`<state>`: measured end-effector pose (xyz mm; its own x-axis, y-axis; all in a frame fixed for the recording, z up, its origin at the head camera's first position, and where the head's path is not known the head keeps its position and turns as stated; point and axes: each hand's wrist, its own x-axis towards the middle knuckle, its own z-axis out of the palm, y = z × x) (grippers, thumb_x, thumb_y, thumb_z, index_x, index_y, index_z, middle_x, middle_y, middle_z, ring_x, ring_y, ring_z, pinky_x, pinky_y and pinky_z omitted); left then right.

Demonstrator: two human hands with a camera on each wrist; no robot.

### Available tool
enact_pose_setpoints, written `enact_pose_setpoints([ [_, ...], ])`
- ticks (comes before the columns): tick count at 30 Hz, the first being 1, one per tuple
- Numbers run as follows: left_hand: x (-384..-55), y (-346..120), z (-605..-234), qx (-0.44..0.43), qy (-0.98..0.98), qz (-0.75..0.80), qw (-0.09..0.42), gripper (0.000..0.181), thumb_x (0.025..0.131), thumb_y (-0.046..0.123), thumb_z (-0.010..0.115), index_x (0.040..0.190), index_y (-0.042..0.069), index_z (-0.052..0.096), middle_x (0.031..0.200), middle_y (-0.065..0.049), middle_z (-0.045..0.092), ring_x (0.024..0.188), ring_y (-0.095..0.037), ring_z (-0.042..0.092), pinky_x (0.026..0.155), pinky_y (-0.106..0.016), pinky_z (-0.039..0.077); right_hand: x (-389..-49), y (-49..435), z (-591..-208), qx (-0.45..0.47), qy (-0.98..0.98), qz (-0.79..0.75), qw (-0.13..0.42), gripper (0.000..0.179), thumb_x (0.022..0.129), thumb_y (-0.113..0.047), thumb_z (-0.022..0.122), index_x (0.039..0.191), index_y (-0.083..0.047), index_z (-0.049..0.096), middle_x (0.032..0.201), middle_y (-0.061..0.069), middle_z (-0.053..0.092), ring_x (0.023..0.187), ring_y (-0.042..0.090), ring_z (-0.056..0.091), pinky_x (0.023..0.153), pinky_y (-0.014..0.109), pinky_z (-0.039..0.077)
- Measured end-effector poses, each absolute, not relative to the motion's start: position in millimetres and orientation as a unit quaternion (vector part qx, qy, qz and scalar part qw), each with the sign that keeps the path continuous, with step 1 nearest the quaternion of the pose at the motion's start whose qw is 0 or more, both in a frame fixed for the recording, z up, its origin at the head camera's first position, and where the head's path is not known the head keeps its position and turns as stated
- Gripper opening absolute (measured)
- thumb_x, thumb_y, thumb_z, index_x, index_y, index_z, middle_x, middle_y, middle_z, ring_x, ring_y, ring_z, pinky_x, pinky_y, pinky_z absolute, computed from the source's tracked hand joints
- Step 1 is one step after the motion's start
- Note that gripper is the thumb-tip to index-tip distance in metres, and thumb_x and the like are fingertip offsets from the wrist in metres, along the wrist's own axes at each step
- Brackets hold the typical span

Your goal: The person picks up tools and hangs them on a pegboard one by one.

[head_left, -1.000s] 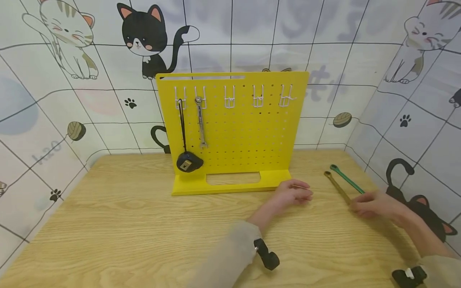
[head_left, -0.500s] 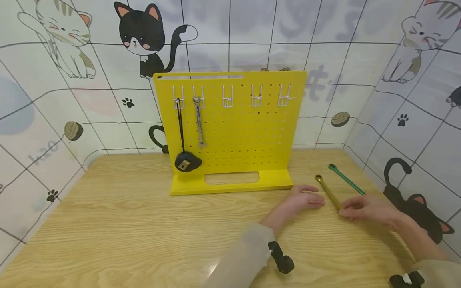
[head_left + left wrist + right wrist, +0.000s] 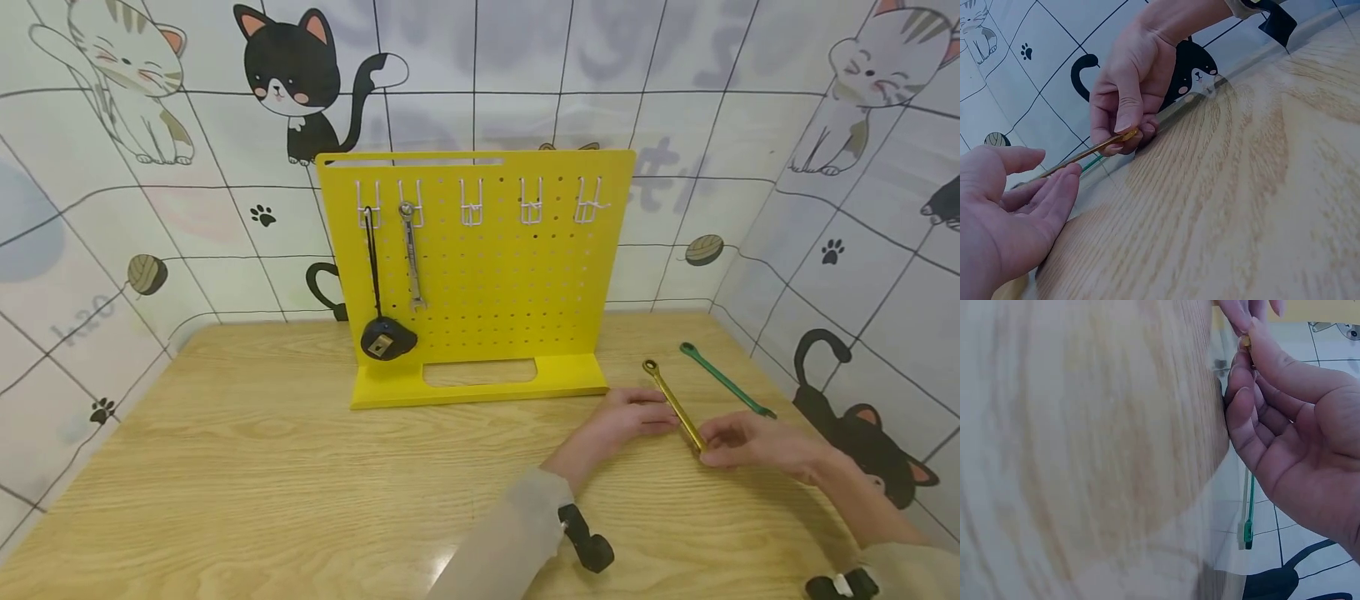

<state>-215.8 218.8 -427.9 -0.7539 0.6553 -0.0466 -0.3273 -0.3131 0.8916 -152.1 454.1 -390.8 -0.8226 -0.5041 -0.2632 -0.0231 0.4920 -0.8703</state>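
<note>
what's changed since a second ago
The right hand has brought the gold wrench leftward, and the left hand has shifted right, close to it. Nothing was let go; the right hand keeps its grip. The green wrench stayed lying on the table, the tape measure and silver wrench hanging.

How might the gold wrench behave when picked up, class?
The gold wrench is probably stiff: pinched near one end by the right hand, it shows no bend. Its shiny surface may be slippery; its metallic look suggests some weight.

Gold wrench (image 3: 677, 407), green wrench (image 3: 726, 381), bright yellow pegboard (image 3: 495, 275); pale wood-grained table (image 3: 300, 467), white cat-patterned wall (image 3: 517, 50)
</note>
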Motion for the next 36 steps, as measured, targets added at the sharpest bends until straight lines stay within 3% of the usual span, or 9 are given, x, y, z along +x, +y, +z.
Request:
enact_pose_setpoints([
  [7,-214,223,-426,0.152,0.501,0.808,0.271,0.009,0.095,-0.002,0.066,0.104,0.001,0.066,0.089,-0.008,0.070,0.080,-0.020,0.069,0.087,-0.040,0.059,-151,448,-392,-0.199,0.809,-0.493,0.250,0.015,0.099,0.000,0.061,0.110,0.010,0.058,0.095,0.002,0.065,0.084,0.009,0.061,0.068,0.031,0.054],
  [13,-211,225,-420,0.145,0.495,0.828,0.220,0.005,0.093,-0.004,0.068,0.096,-0.001,0.067,0.081,-0.005,0.067,0.066,-0.015,0.065,0.075,-0.035,0.062,-151,439,-390,-0.214,0.804,-0.499,0.243,0.011,0.099,0.001,0.060,0.107,0.008,0.057,0.092,0.001,0.062,0.082,0.009,0.060,0.067,0.032,0.054],
  [23,-212,216,-408,0.170,0.492,0.841,0.146,0.011,0.089,-0.010,0.070,0.097,-0.002,0.066,0.084,0.002,0.066,0.073,-0.012,0.065,0.080,-0.047,0.061,-156,422,-385,-0.212,0.821,-0.484,0.217,0.014,0.098,-0.003,0.063,0.107,0.007,0.059,0.090,0.001,0.064,0.078,0.008,0.059,0.062,0.031,0.054],
  [29,-214,205,-402,0.189,0.487,0.845,0.110,0.014,0.088,-0.010,0.072,0.099,-0.010,0.063,0.083,0.003,0.066,0.071,-0.012,0.067,0.076,-0.043,0.062,-158,410,-377,-0.224,0.831,-0.477,0.178,0.007,0.100,-0.003,0.060,0.103,0.002,0.063,0.084,-0.004,0.061,0.073,0.011,0.057,0.059,0.034,0.051],
  [33,-217,198,-401,0.189,0.481,0.850,0.099,0.014,0.088,-0.009,0.072,0.098,-0.008,0.063,0.084,0.002,0.066,0.071,-0.015,0.068,0.074,-0.038,0.062,-162,403,-373,-0.267,0.828,-0.472,0.142,0.005,0.099,0.001,0.061,0.097,-0.003,0.063,0.082,-0.005,0.060,0.071,0.010,0.054,0.056,0.036,0.047],
  [36,-219,193,-400,0.184,0.478,0.854,0.097,0.012,0.089,-0.008,0.072,0.096,-0.006,0.063,0.084,0.001,0.065,0.070,-0.015,0.068,0.076,-0.043,0.062,-165,399,-372,-0.294,0.823,-0.470,0.125,0.009,0.098,0.003,0.061,0.096,-0.005,0.062,0.080,0.000,0.058,0.068,0.013,0.052,0.054,0.036,0.045],
])
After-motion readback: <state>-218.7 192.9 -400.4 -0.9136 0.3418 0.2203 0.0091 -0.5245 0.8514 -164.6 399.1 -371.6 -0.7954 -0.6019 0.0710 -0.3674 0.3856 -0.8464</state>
